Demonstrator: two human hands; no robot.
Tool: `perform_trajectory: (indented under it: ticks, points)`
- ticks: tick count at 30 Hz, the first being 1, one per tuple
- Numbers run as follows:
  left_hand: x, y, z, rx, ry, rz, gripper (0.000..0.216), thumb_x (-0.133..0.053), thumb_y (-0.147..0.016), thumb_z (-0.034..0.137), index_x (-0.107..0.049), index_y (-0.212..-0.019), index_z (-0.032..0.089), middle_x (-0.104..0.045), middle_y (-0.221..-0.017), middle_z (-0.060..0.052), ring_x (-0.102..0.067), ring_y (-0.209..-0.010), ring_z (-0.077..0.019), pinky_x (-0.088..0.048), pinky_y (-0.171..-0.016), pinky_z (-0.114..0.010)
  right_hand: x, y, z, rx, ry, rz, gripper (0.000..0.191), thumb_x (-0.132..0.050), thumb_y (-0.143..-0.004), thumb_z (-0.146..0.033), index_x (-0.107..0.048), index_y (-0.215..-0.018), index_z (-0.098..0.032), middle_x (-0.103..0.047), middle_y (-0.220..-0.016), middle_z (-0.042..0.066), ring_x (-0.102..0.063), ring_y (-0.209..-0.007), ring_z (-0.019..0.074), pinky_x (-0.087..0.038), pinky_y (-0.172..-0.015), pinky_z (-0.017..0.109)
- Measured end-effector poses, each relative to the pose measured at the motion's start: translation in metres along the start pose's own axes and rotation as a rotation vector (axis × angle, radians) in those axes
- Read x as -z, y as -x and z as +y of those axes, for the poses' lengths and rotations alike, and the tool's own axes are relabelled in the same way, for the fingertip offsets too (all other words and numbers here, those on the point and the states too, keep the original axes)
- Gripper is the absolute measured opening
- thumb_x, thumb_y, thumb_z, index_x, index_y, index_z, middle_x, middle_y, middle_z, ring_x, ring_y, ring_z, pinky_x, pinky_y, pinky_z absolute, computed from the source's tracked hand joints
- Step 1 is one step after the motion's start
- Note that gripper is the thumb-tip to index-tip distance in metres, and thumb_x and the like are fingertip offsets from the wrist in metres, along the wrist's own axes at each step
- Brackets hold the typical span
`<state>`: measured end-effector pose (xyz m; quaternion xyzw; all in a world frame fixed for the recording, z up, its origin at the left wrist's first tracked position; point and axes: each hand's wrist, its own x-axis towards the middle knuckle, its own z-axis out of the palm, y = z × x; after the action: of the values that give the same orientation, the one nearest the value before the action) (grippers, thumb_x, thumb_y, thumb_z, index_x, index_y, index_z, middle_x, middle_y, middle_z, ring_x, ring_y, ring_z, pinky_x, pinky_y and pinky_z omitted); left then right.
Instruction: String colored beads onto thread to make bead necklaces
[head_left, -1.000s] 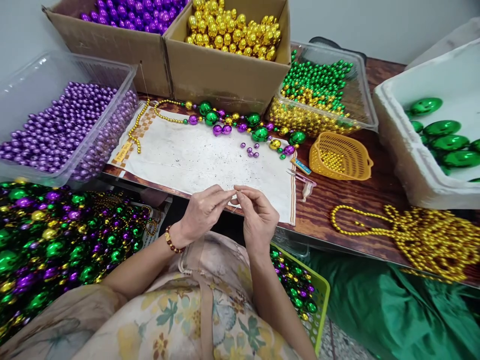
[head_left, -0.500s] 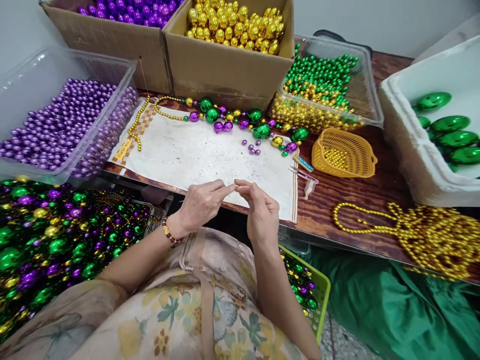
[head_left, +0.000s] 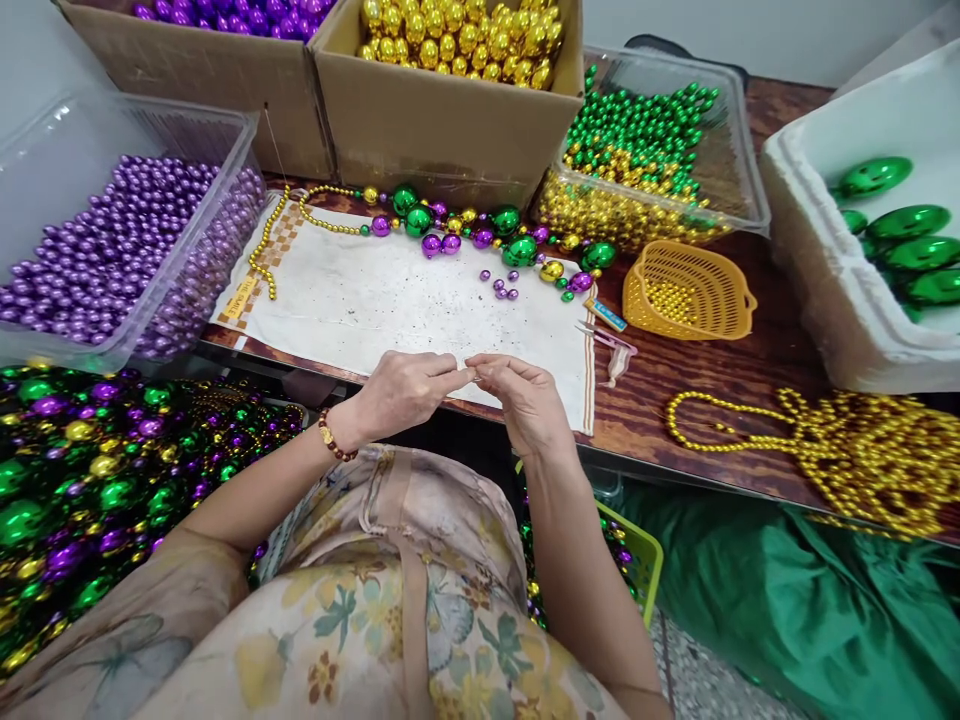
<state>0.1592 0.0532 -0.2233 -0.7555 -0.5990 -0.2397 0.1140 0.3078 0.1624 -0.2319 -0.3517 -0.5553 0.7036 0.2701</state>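
My left hand (head_left: 409, 395) and my right hand (head_left: 525, 395) meet fingertip to fingertip over the near edge of a white cloth (head_left: 420, 300). Both are closed in a pinch. Whatever lies between the fingertips is too small to make out. Beyond them, a string of green, purple and gold beads (head_left: 520, 250) runs across the back of the cloth. Several loose purple beads (head_left: 501, 290) lie in front of it. A gold bead strand (head_left: 264, 250) hangs over the cloth's left end, by a thin upright needle-like rod (head_left: 274, 145).
Clear tubs hold purple beads (head_left: 127, 250) and green and gold beads (head_left: 637, 150). Cardboard boxes (head_left: 442, 135) stand behind. Rightward are a yellow basket (head_left: 690, 290), pink-handled snippers (head_left: 615, 345), gold bead strands (head_left: 870, 455) and a foam box (head_left: 817, 280). Finished-looking necklaces (head_left: 97, 480) fill the lower left.
The view has shifted slightly. My fingertips stay together, while my right hand has turned, its fingers lying flatter toward the left. Things on the table keep their places.
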Motion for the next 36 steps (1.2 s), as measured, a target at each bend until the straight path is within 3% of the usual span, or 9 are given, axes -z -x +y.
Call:
perform_trajectory:
  ticks: [7,14,17,21,24,27,31,36]
  points:
    - [-0.005,0.000,-0.004,-0.036,0.021,-0.007,0.032,-0.041,-0.099,0.010,-0.069,-0.112,0.019,-0.066,-0.076,-0.002,-0.057,-0.063,-0.0116,-0.032,-0.050,-0.024,0.005,-0.008,0.006,-0.010,-0.001,0.081,0.013,-0.074,-0.063,-0.032,-0.072,-0.059,-0.019,-0.075,-0.080,0.003,-0.062,-0.074,0.0154,-0.045,-0.075,0.032]
    - [-0.015,0.001,-0.004,0.031,0.107,-0.050,0.031,-0.041,-0.101,0.014,-0.070,-0.111,0.018,-0.068,-0.079,-0.003,-0.060,-0.065,-0.0103,-0.037,-0.052,-0.021,0.009,-0.011,0.012,-0.073,-0.065,0.141,0.016,-0.079,-0.060,-0.036,-0.076,-0.065,-0.021,-0.071,-0.068,0.001,-0.061,-0.071,0.0149,-0.046,-0.076,0.030]
    - [-0.019,0.001,-0.004,0.152,0.328,-0.060,0.029,-0.044,-0.102,0.020,-0.071,-0.110,0.017,-0.070,-0.083,-0.005,-0.061,-0.069,-0.0108,-0.042,-0.057,-0.020,0.010,-0.010,0.013,-0.067,-0.085,0.163,0.017,-0.080,-0.061,-0.037,-0.074,-0.062,-0.022,-0.071,-0.071,0.002,-0.061,-0.074,0.0155,-0.045,-0.076,0.030]
    - [-0.027,-0.001,-0.002,0.509,1.010,-0.134,0.035,-0.057,-0.096,0.035,-0.067,-0.123,0.015,-0.067,-0.074,-0.002,-0.055,-0.055,-0.0082,-0.043,-0.052,-0.020,0.009,-0.011,0.014,-0.038,-0.112,0.145,0.018,-0.081,-0.063,-0.038,-0.073,-0.062,-0.022,-0.073,-0.078,0.002,-0.063,-0.082,0.0173,-0.045,-0.078,0.030]
    - [-0.030,-0.006,0.003,0.719,1.348,-0.204,0.039,-0.067,-0.087,0.041,-0.072,-0.112,0.011,-0.063,-0.067,0.001,-0.046,-0.044,-0.0047,-0.038,-0.044,-0.019,0.009,-0.013,0.014,-0.003,-0.119,0.116,0.022,-0.081,-0.067,-0.041,-0.072,-0.064,-0.022,-0.073,-0.080,0.002,-0.065,-0.088,0.0185,-0.046,-0.084,0.031]
    - [-0.031,-0.010,0.010,0.817,1.431,-0.126,0.033,-0.071,-0.082,0.041,-0.075,-0.092,0.010,-0.062,-0.065,0.000,-0.044,-0.043,-0.0027,-0.036,-0.044,-0.018,0.013,-0.013,0.016,0.047,-0.209,0.163,0.028,-0.076,-0.075,-0.050,-0.072,-0.072,-0.022,-0.074,-0.088,0.003,-0.067,-0.090,0.0185,-0.049,-0.085,0.032]
    - [-0.032,-0.012,0.018,0.889,1.513,-0.049,0.030,-0.074,-0.079,0.039,-0.075,-0.091,0.011,-0.064,-0.065,0.000,-0.045,-0.043,-0.0029,-0.036,-0.044,-0.017,0.019,-0.003,0.023,0.037,-0.325,0.159,0.024,-0.081,-0.072,-0.046,-0.075,-0.080,-0.024,-0.074,-0.093,0.003,-0.067,-0.091,0.0183,-0.053,-0.083,0.032]
    - [-0.036,-0.013,0.024,0.905,1.550,-0.057,0.029,-0.077,-0.076,0.038,-0.076,-0.089,0.011,-0.064,-0.064,0.000,-0.047,-0.044,-0.0035,-0.036,-0.043,-0.017,0.014,0.009,0.030,0.015,-0.395,0.080,0.019,-0.085,-0.068,-0.038,-0.077,-0.079,-0.024,-0.074,-0.090,0.002,-0.066,-0.086,0.0170,-0.055,-0.080,0.031]
